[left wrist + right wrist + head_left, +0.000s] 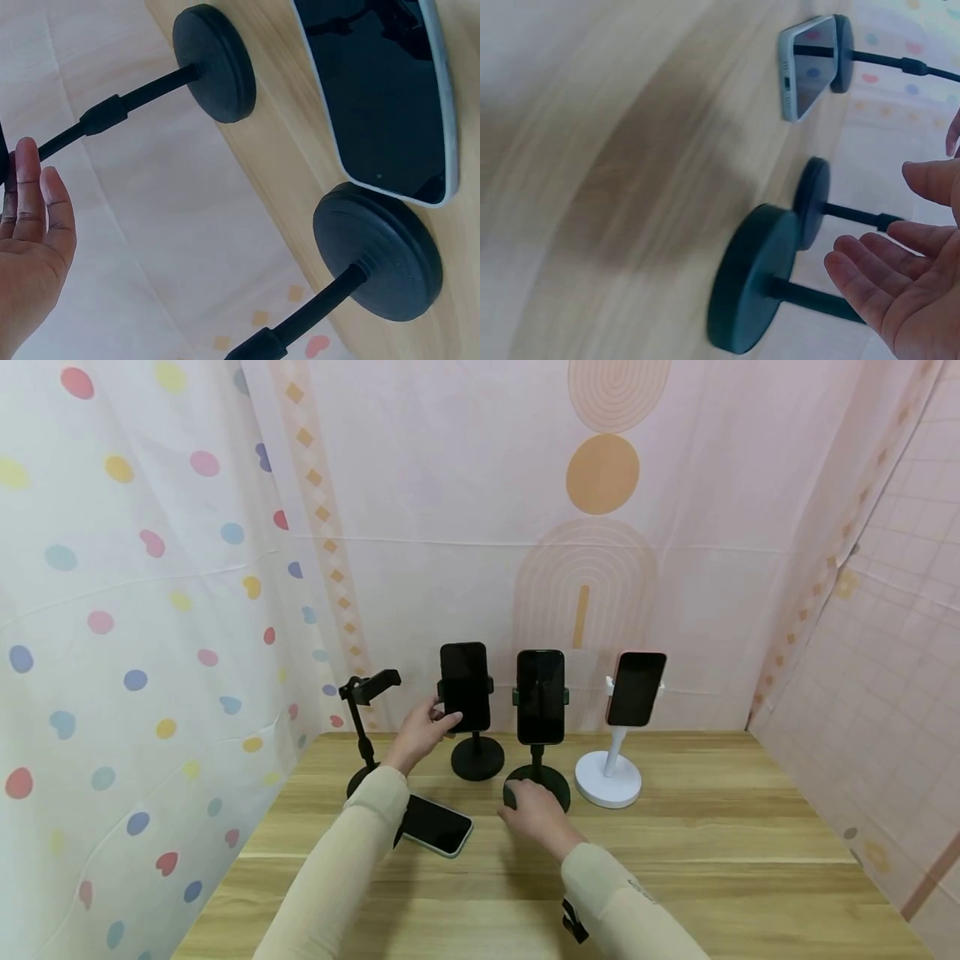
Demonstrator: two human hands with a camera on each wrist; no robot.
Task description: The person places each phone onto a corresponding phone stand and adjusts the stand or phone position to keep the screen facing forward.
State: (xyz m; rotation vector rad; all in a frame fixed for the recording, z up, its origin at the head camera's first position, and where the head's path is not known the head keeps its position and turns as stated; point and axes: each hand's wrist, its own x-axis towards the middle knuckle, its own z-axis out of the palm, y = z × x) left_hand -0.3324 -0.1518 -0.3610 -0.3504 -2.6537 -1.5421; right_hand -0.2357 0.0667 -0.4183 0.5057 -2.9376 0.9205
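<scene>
My left hand (422,733) is at the lower left corner of a black-screened phone (465,685) clamped upright in a black phone stand (477,758). Its thumb lies across the phone's front while the fingers go behind it; in the left wrist view those fingers reach the dark edge at the far left. Over the dark green base of the middle phone stand (754,281) is my right hand (538,814), its fingers parted and holding nothing in the right wrist view. That stand carries another upright phone (541,696).
On the left, a black phone stand (379,251) has a bare clamp (377,685). A pale-edged phone (437,825) lies screen up beside its base. To the right, a white phone stand (608,779) holds a tilted phone (636,689). Patterned curtains (450,485) enclose the wooden table (675,893).
</scene>
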